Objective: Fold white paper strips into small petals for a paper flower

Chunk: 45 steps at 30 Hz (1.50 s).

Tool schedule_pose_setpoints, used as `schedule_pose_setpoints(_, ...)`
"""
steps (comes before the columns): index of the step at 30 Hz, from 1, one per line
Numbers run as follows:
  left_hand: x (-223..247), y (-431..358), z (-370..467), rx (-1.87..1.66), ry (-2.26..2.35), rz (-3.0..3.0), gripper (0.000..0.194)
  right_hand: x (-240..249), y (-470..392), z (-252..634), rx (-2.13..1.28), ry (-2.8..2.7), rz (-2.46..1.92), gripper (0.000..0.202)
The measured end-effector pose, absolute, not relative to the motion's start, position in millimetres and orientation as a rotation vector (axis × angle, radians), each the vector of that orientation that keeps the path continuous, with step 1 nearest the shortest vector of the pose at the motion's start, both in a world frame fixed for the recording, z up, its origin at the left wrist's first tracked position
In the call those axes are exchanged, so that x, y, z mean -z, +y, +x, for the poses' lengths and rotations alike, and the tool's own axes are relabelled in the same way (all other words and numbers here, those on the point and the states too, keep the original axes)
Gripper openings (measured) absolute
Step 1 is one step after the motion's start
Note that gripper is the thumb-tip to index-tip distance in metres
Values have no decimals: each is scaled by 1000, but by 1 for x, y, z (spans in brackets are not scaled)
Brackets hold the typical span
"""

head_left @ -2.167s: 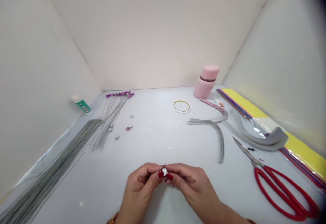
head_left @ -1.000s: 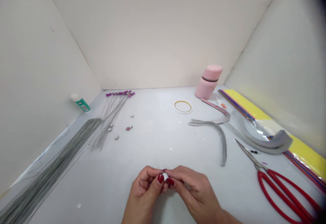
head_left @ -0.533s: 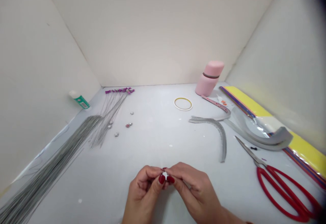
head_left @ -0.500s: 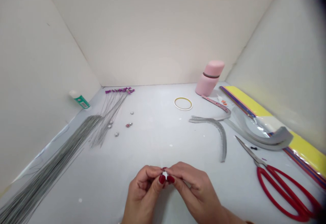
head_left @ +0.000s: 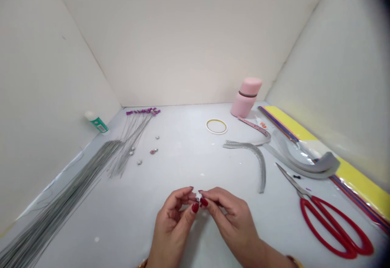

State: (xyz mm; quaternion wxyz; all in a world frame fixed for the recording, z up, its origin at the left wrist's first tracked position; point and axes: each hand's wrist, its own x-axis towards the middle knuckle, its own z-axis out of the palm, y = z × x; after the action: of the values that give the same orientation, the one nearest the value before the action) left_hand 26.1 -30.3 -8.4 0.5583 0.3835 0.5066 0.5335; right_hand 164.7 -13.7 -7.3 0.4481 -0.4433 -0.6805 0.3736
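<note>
Watching from beside the worktop [head_left: 183, 166], I see a small silvery piece [head_left: 198, 196] held on the near side of the white ring [head_left: 217, 133], well apart from it. The right hand [head_left: 234, 215] has its grip narrowed to a pinch of thumb and finger on the piece. The left hand [head_left: 172, 223] curls just beside it, thumb and forefinger parted, and I can't tell whether that grip bears any of it. I'd judge the piece very light (hardly felt, I'd think), perhaps thin and easily dented, a little slippery where it shines; best taken gently by its edges. Similar silvery bits [head_left: 139, 162] lie left of the ring.
</note>
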Motion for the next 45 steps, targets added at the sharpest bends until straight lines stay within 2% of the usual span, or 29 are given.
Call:
schedule_pose_setpoints(2, 10, -31, 25, -1305, 1207, 924, 21, 8, -15, 165, -885, -1692, -1084, 14)
schedule_pose_setpoints(7, 10, -31, 20, -1271, 1246, 1142, 3, 7, -16, 165, -909, -1747, -1044, 16)
schedule_pose_setpoints(29, 6, -27, 17, -1108, 1130, 863, 9, 9, -9, 170, -1179, -1713, -947, 19)
schedule_pose_setpoints(39, 3, -27, 15, -1111, 1086, 981, 8, 7, -9, 170, -1102, -1765, -974, 18)
schedule_pose_setpoints(45, 4, -28, 12, -1119, 1134, 1137, 9, 4, -7, 170, -1169, -1778, -1011, 18)
